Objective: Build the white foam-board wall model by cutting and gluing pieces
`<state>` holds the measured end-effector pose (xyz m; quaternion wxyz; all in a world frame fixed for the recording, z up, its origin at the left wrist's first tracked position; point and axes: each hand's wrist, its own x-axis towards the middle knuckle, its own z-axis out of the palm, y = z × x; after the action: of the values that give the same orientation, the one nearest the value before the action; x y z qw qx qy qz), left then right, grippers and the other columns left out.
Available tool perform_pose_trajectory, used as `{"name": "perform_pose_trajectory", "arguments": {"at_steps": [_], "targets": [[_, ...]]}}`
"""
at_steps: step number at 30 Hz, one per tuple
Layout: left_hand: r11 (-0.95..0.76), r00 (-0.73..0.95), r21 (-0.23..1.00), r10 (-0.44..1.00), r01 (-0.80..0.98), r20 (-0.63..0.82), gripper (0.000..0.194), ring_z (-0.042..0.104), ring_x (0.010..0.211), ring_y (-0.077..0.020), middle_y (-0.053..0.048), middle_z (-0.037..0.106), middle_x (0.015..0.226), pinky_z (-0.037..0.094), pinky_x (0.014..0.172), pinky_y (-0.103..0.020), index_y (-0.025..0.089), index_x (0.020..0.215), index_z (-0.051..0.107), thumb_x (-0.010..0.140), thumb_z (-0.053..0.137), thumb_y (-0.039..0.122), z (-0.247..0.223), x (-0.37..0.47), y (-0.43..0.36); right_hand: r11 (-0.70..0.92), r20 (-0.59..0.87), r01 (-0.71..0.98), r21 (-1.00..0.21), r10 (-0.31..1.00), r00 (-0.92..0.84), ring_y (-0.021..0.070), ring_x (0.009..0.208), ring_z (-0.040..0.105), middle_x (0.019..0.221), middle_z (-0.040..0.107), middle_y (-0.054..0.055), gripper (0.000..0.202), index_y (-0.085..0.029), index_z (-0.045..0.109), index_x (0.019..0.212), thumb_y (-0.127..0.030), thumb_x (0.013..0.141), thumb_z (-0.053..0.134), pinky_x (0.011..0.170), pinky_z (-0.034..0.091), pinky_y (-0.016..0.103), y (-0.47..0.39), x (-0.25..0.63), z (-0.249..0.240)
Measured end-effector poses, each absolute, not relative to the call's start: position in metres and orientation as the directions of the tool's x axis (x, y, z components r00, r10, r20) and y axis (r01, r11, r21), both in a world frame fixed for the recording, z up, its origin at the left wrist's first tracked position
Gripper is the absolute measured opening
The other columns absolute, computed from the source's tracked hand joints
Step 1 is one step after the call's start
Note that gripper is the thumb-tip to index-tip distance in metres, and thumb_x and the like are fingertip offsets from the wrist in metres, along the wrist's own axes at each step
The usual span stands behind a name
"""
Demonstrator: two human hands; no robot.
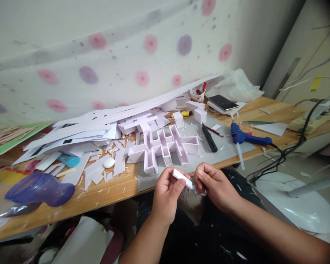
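Observation:
Between the thumb and fingers of my left hand (167,194) is a small white foam board strip (183,178), tilted down to the right. My right hand (216,185) is closed just right of the strip, its thumb pressed to the curled fingers; what it pinches, if anything, is hidden. Beyond both hands, a white model of joined open-topped walls (165,148) rests on the grey cutting mat (222,154). A black utility knife (209,138) lies to the right of the model, beside a red pencil (214,131).
A blue glue gun (247,136) stands at the right table edge, its cable running off right. White board sheets (85,126) and scraps are piled at left, near a purple translucent container (44,189). A yellow knife (184,114) and a phone (222,102) lie farther back.

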<state>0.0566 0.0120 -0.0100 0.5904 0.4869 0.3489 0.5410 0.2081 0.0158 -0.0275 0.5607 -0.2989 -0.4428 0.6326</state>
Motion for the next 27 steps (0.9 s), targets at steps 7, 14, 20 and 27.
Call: {"name": "perform_pose_trajectory", "arguments": {"at_steps": [7, 14, 20, 27], "targets": [[-0.039, 0.183, 0.958, 0.979, -0.284, 0.094, 0.018, 0.055, 0.069, -0.0109, 0.002, 0.058, 0.075, 0.042, 0.068, -0.024, 0.018, 0.085, 0.058, 0.08, 0.069, 0.032, -0.011, 0.058, 0.01, 0.106, 0.168, -0.33, -0.938, 0.972, -0.166, 0.0076, 0.047, 0.042, 0.05, 0.048, -0.006, 0.038, -0.018, 0.049, 0.061, -0.043, 0.087, 0.06, 0.049, 0.034, 0.021, 0.011, 0.212, -0.028], [0.06, 0.185, 0.963, 0.983, -0.263, -0.011, 0.022, 0.048, 0.063, -0.0089, 0.002, 0.054, 0.07, 0.038, 0.06, -0.022, 0.016, 0.08, 0.058, 0.079, 0.069, 0.035, -0.013, 0.057, 0.002, 0.276, 0.287, -0.114, -0.954, 0.952, -0.102, 0.0117, 0.057, 0.053, 0.063, 0.058, -0.002, 0.016, -0.019, 0.062, 0.08, -0.034, 0.083, 0.063, 0.055, 0.043, 0.024, 0.014, 0.217, -0.01], [0.117, 0.088, 0.963, 0.991, -0.244, -0.098, 0.026, 0.044, 0.059, -0.0084, 0.003, 0.051, 0.065, 0.034, 0.058, -0.021, 0.015, 0.074, 0.056, 0.077, 0.07, 0.037, -0.006, 0.056, -0.013, 0.25, 0.443, 0.584, -0.772, 0.87, 0.214, 0.0179, 0.069, 0.06, 0.079, 0.064, 0.005, 0.014, -0.017, 0.064, 0.09, -0.025, 0.084, 0.055, 0.067, 0.048, 0.03, 0.074, 0.272, -0.009], [0.109, 0.047, 0.969, 0.994, -0.222, -0.101, 0.029, 0.038, 0.058, -0.0079, 0.004, 0.044, 0.062, 0.033, 0.057, -0.021, 0.015, 0.069, 0.054, 0.077, 0.069, 0.039, -0.007, 0.049, -0.019, 0.057, 0.273, 0.901, -0.43, 0.959, 0.07, 0.0341, 0.097, 0.062, 0.107, 0.063, 0.022, 0.032, -0.011, 0.065, 0.105, -0.023, 0.076, 0.066, 0.083, 0.046, 0.044, 0.136, 0.286, -0.004]]}}
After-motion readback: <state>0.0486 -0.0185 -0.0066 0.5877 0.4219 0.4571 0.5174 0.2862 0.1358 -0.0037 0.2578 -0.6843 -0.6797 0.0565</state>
